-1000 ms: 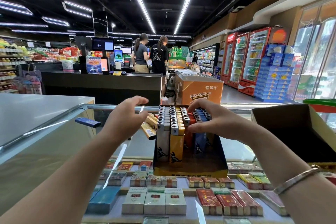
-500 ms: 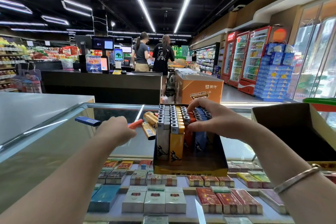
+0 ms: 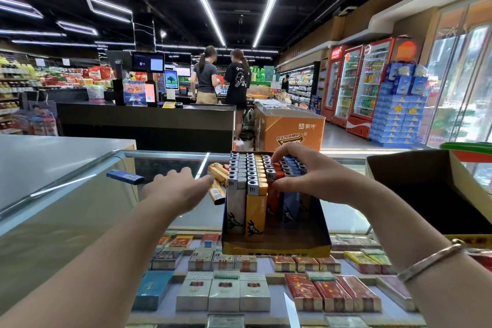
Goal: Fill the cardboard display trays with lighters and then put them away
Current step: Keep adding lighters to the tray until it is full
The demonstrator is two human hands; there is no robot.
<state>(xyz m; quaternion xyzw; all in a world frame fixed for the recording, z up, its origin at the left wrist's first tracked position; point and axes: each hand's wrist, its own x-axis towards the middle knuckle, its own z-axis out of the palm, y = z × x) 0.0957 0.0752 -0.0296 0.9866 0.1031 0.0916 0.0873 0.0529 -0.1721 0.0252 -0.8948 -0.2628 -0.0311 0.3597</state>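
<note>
Your yellow-and-dark-blue cardboard display tray (image 3: 277,243) sits on the glass counter top (image 3: 87,205), near the middle of the view, with its open front facing you. Inside it the lighters stand upright, long axes vertical and metal heads up, packed in rows that run from near to far: a white row (image 3: 235,194) at the left, then a yellow row (image 3: 256,200), then orange lighters (image 3: 275,194) and blue lighters (image 3: 291,196) to the right.

Your right hand (image 3: 308,178) rests on top of the orange and blue rows, fingers curled over their heads and thumb pressed against the near side of the orange ones, gripping that group. A metal bangle (image 3: 428,261) circles that wrist.

Your left hand (image 3: 178,189) is stretched out flat, fingers straight and holding nothing, its fingertips pointing right toward a small heap of loose yellow lighters (image 3: 218,181) lying on the glass just left of the tray. Those lie on their sides, long axes slanting from far left to near right.

A single blue lighter (image 3: 125,177) lies flat farther left on the glass, well apart from the tray, its long axis running left to right.

An open dark-lined cardboard box (image 3: 436,189) stands at the right. Cigarette packs (image 3: 226,293) show beneath the glass.
</note>
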